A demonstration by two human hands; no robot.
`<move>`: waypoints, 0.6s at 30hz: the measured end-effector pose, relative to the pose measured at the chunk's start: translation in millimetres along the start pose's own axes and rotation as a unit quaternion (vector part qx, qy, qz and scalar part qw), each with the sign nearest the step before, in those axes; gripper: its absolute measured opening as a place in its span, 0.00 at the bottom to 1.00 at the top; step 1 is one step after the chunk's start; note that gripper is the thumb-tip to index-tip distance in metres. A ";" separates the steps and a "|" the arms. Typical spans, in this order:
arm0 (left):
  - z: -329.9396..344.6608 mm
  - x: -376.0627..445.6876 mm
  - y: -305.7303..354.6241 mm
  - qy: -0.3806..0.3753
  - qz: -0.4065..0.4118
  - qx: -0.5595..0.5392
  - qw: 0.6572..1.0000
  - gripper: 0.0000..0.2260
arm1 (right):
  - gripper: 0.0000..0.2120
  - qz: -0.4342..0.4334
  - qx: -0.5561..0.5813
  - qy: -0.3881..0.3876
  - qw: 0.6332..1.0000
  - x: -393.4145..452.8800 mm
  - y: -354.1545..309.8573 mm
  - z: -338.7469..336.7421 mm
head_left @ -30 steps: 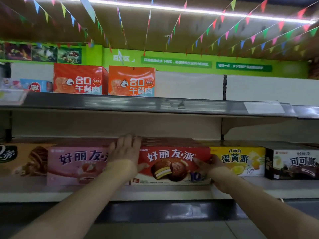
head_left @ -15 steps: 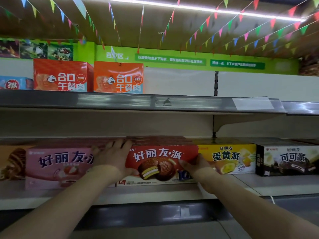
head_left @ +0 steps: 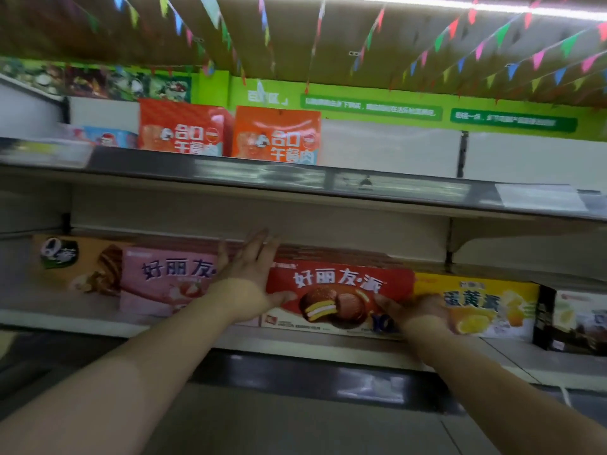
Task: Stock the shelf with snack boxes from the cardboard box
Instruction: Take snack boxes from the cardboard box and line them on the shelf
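A: Listing item one: red box point(head_left: 338, 295), standing on its long edge at the front of the shelf point(head_left: 328, 344), face out. Held at both ends.

B: Grip?

A: Left hand point(head_left: 249, 277) lies over the box's left end, fingers straight and spread up past the top edge, thumb across the front face. Right hand point(head_left: 415, 310) is at the lower right corner, fingers curled onto the front; what lies behind the corner is hidden (the frame is blurred there).

B: Why both ends?

A: My reading: a long, flat carton twists if pushed from one side, so a hand at each end keeps it square while it is seated in its slot.

B: Neighbours, counted from the grip?

A: Outward of the left hand, a pink box point(head_left: 164, 284), partly covered by that hand. Beyond that, a brown box point(head_left: 78, 264). Outward of the right hand, a yellow box point(head_left: 476, 307) touching the red one, then a dark box point(head_left: 578, 323). Above the grip, an upper shelf with orange cartons point(head_left: 276, 136).

B: Source carton?

A: Not in view.

B: Status?

A: Box on shelf, in line with the row; seemingly final alignment.
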State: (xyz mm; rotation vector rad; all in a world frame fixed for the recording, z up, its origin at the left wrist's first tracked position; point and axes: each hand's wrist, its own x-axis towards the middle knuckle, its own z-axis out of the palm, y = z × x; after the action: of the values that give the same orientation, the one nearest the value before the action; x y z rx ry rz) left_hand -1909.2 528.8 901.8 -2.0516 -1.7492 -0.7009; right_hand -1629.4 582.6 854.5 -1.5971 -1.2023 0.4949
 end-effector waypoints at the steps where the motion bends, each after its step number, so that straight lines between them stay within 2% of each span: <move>1: -4.5 -8.0 -12.7 0.030 -0.015 -0.006 0.999 0.46 | 0.45 0.000 0.007 0.021 1.000 -4.2 -4.3 -1.9; 2: -6.8 -14.1 -23.2 0.053 -0.033 -0.011 0.998 0.46 | 0.47 -0.007 0.023 0.049 0.998 -8.5 -6.7 -8.7; 4: -11.8 -30.1 -54.9 0.061 -0.091 -0.019 0.994 0.47 | 0.46 -0.040 0.055 0.104 0.992 -24.7 -19.2 -10.8; 8: -18.0 -46.8 -118.1 0.038 -0.187 -0.070 0.979 0.52 | 0.32 -0.152 0.090 0.126 0.976 -77.5 -61.3 6.9; 10: -20.7 -42.6 -149.6 0.045 -0.239 -0.143 0.959 0.53 | 0.27 -0.242 0.028 0.136 0.960 -93.4 -77.4 33.3; 12: -24.5 -35.6 -172.8 0.026 -0.295 -0.249 0.922 0.48 | 0.26 -0.307 -0.035 0.132 0.942 -103.9 -92.3 66.9; 15: -22.9 -27.7 -195.3 -0.034 -0.311 -0.446 0.838 0.25 | 0.30 -0.356 -0.178 0.075 0.914 -109.7 -121.8 114.9; 16: -23.0 -27.4 -202.6 -0.063 -0.297 -0.463 0.833 0.23 | 0.33 -0.358 -0.254 0.039 0.898 -113.0 -134.2 130.6; 18: -20.1 -25.0 -209.2 -0.099 -0.256 -0.440 0.855 0.24 | 0.39 -0.338 -0.381 -0.018 0.861 -112.7 -144.4 147.4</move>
State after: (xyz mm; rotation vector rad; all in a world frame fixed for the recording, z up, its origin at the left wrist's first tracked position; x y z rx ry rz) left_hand -2120.7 533.7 893.4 -2.2033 -2.4294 -1.7855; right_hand -1857.9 549.8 899.3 -1.6202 -2.0220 -0.4769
